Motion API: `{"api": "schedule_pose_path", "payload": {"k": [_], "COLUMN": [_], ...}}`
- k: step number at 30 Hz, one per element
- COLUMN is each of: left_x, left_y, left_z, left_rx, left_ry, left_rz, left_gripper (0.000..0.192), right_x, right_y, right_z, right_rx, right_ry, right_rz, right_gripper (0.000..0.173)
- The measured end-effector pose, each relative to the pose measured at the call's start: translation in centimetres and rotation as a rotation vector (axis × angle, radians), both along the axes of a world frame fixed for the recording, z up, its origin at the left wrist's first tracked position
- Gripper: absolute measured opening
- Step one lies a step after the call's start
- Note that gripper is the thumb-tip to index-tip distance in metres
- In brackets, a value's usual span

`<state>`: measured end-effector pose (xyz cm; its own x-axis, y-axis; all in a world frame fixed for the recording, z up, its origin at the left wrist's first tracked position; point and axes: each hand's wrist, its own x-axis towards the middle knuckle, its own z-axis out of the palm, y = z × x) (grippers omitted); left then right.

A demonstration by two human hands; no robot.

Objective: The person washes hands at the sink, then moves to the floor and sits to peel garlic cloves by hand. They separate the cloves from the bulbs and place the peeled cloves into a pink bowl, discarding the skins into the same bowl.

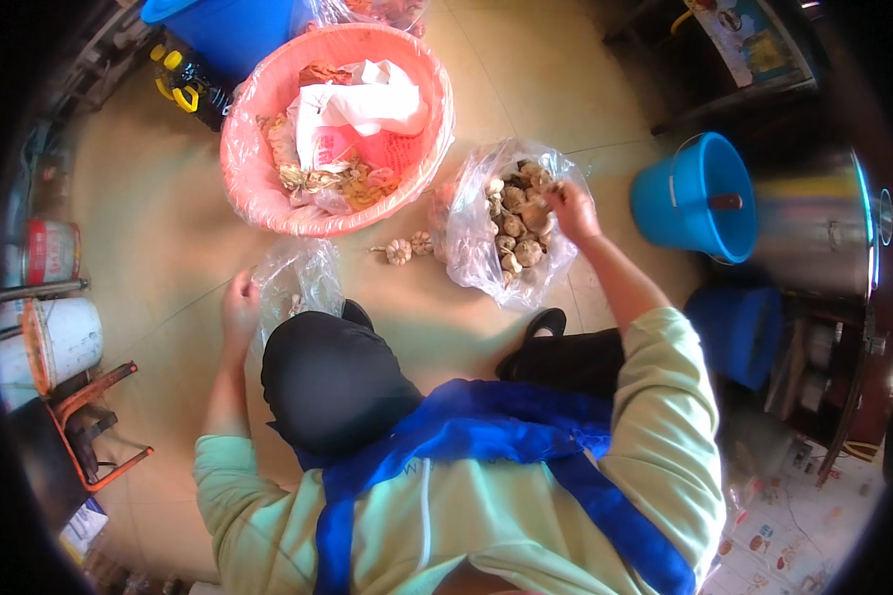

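My left hand [239, 301] grips the edge of a small clear plastic bag [309, 271] beside my knee. Inside that bag, near its bottom, a little pale matter shows. At the right, my right hand [574, 214] reaches over the rim of a larger open clear plastic bag [465, 256] full of garlic bulbs [529, 253]. Its fingertips are bent together at the garlic; whether they hold a bulb is hard to make out. Two loose garlic bulbs [399, 251] lie on the floor between the two bags.
A pink lined basin [242, 182] holds papers, plastic and dry peelings. Behind it stand a blue tub [223, 33] and dark bottles with yellow caps [197, 93]. To the right are a light blue bucket [658, 208] and a large metal pot [818, 230]. An orange-framed stool [67, 439] sits left.
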<state>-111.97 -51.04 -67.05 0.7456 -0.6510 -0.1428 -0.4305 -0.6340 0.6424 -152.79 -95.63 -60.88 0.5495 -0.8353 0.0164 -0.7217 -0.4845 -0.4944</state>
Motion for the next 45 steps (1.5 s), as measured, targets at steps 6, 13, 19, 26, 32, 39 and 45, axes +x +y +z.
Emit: {"api": "schedule_pose_path", "payload": {"k": [6, 13, 19, 26, 32, 39, 45], "left_x": [-1.6, -8.9, -5.8, -7.2, -7.7, -7.7, -7.4], "left_y": [-12.5, -26.5, -24.3, -23.9, -24.7, -24.4, -24.5], "left_z": [16.2, 26.0, 24.7, 23.5, 23.8, 23.0, 22.8], "left_rx": [-0.545, -0.733, -0.539, -0.605, -0.678, -0.632, -0.631], "left_ry": [-0.192, 0.042, -0.320, -0.291, -0.423, -0.514, -0.592], "left_rz": [-0.299, -0.526, -0.217, -0.266, -0.353, -0.328, -0.344], "left_gripper": [0.012, 0.024, 0.014, 0.018, 0.014, 0.014, 0.009], "right_x": [6.6, 18.4, 21.8, 22.7, 23.7, 23.9, 23.9], "right_y": [1.4, 8.5, 7.9, 8.0, 8.7, 9.2, 9.2], "right_z": [14.0, 17.4, 15.7, 14.0, 13.7, 13.3, 13.2], "right_rx": [0.020, 0.127, 0.313, 0.342, 0.224, 0.167, -0.013], "right_ry": [-0.408, -0.615, -0.774, -0.805, -0.820, -0.895, -0.891], "right_rz": [0.138, 0.381, 0.302, 0.321, 0.383, 0.417, 0.512], "right_gripper": [0.016, 0.016, 0.019, 0.014, 0.012, 0.013, 0.008]}}
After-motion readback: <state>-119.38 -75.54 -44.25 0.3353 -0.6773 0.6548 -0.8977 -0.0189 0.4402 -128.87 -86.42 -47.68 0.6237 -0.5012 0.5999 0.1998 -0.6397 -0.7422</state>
